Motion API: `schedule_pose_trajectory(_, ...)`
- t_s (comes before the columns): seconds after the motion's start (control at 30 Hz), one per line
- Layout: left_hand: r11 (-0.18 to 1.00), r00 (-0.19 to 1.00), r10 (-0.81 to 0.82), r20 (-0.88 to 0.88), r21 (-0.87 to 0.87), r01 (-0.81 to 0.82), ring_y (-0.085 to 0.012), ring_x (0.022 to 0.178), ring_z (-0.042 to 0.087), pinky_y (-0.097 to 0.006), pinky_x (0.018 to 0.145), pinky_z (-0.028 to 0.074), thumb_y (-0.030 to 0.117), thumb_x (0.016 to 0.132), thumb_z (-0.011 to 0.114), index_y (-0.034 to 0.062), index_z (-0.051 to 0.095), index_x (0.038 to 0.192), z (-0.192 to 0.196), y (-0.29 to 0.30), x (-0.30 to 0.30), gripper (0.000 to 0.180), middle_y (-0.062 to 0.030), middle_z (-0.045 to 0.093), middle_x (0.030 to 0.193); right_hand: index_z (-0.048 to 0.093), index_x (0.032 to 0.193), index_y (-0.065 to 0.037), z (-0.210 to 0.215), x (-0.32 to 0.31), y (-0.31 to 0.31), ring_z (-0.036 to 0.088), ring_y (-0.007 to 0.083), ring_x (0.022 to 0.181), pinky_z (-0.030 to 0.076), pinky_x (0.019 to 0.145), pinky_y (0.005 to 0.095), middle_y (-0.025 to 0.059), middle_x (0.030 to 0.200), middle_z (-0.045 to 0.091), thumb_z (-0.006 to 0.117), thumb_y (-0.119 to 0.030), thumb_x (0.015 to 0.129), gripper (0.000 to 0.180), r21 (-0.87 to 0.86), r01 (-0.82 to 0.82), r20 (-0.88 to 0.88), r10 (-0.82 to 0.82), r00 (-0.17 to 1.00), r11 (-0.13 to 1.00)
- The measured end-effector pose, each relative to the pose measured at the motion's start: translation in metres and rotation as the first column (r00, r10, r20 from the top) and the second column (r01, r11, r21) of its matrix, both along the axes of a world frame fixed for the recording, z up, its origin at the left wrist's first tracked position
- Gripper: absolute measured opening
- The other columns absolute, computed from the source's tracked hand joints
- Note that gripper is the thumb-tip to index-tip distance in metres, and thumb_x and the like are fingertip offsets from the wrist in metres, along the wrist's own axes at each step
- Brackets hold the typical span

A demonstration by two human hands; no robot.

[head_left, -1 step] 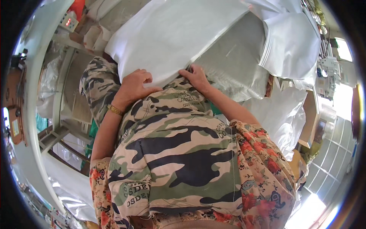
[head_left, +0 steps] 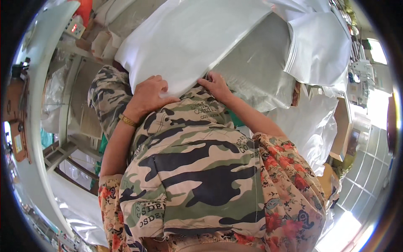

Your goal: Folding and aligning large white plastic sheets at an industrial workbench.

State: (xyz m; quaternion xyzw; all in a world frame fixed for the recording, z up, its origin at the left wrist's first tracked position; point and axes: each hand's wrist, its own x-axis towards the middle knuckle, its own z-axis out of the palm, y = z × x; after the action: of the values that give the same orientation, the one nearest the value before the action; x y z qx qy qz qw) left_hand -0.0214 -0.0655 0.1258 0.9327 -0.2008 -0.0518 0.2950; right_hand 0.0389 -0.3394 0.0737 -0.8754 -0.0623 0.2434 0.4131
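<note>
A large, smooth white plastic sheet [head_left: 184, 42] spreads out beyond my lap, its near edge lying against my camouflage apron [head_left: 201, 168]. My left hand [head_left: 147, 95], with a gold-coloured watch at the wrist, is closed over the near left part of that sheet, fingers bent and thumb pointing right. Farther right, my right hand [head_left: 217, 86] grips the sheet's near right edge, its thumb on top and the other fingers partly hidden. Beside the right hand lies a translucent plastic layer [head_left: 260, 63], crinkled along its near side.
More white sheets [head_left: 321, 48] hang in layers at the far right. An open cardboard box [head_left: 342, 130] stands right of crumpled clear plastic [head_left: 308, 126]. On the left are a metal frame [head_left: 63, 153], a long pale table edge [head_left: 35, 138] and a small box with a red display [head_left: 74, 27].
</note>
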Motion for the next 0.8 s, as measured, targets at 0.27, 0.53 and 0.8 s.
schedule_pose_trajectory(0.27,0.901,0.988,-0.110,-0.111,0.407,0.147,-0.0359,0.082,0.065,-0.045,0.075,0.050,0.047,0.079,0.067,-0.0012,0.063,0.085,0.022,-0.054,0.025,0.049,-0.0186,0.067,0.078,0.059,0.097,-0.004,0.005,0.007,-0.004,0.061,0.0420,0.089,0.048,0.075,0.0518,0.0214,0.092,0.064,0.049,-0.028,0.094,0.026,-0.252,-0.227,0.276,0.294,0.915,0.941)
schedule_pose_trajectory(0.53,0.923,0.985,-0.169,0.026,0.355,0.149,-0.0358,0.075,0.066,-0.044,0.070,0.051,0.007,0.081,0.050,0.0013,0.058,0.079,-0.003,-0.048,0.017,0.010,-0.0203,0.065,0.073,0.057,0.089,-0.002,-0.018,0.044,-0.048,0.059,0.0367,0.068,0.048,0.067,0.0454,0.0153,0.071,0.060,0.045,-0.037,0.098,0.038,-0.085,-0.478,0.569,0.436,0.697,0.874)
schedule_pose_trajectory(0.8,0.918,0.994,-0.101,0.049,0.390,0.073,-0.0352,0.071,0.066,-0.045,0.066,0.051,0.006,0.083,0.047,0.0023,0.054,0.086,0.008,-0.034,0.011,0.008,-0.0181,0.064,0.069,0.053,0.076,-0.005,0.036,0.042,-0.029,0.046,0.0143,0.061,0.040,0.056,0.0311,0.0016,0.065,0.050,0.046,-0.045,0.098,0.047,0.284,-0.241,-0.119,0.284,0.952,0.928)
